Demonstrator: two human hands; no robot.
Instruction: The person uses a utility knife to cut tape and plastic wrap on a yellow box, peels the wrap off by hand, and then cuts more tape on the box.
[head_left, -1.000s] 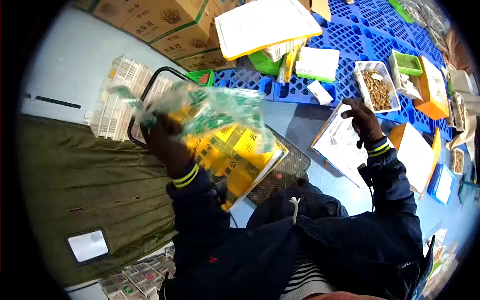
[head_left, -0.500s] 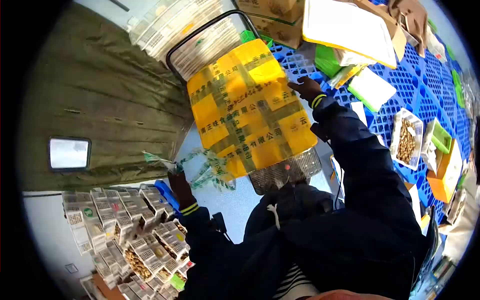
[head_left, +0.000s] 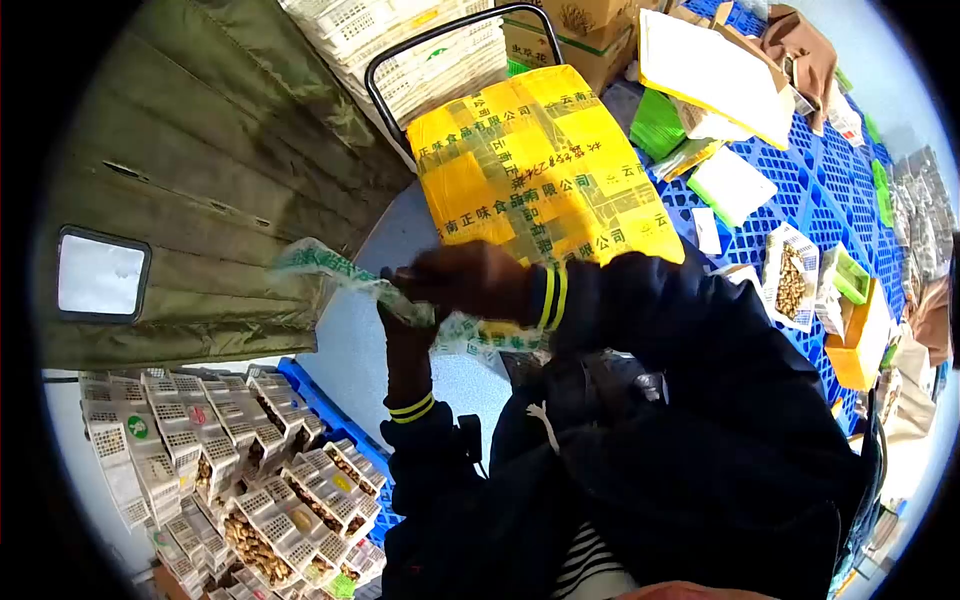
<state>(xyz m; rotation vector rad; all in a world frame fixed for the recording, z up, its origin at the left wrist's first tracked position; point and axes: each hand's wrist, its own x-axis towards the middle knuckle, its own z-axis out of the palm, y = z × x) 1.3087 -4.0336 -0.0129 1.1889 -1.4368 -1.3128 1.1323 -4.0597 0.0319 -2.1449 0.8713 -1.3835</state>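
A large box wrapped in yellow tape (head_left: 545, 165) with dark printed characters sits before me on a black-handled trolley. My left hand (head_left: 408, 340) is closed on a crumpled strip of clear packing tape with green print (head_left: 325, 262). Over the box's lower left corner, my right hand (head_left: 468, 283) reaches across to the left one, its fingers closed at the same strip and slightly blurred. One end of the tape sticks out to the left; the rest trails below my right wrist.
The trolley's handle (head_left: 455, 32) arches behind the box, near stacked white crates (head_left: 420, 60). A green padded curtain (head_left: 200, 170) hangs at left. Crates of mushrooms (head_left: 255, 550) fill the lower left. Blue pallets (head_left: 835, 190) at right bear trays and cartons.
My right hand has left the box's right edge and crossed left to meet my left hand at the tape. The view has shifted, and the left hand sits slightly farther right.
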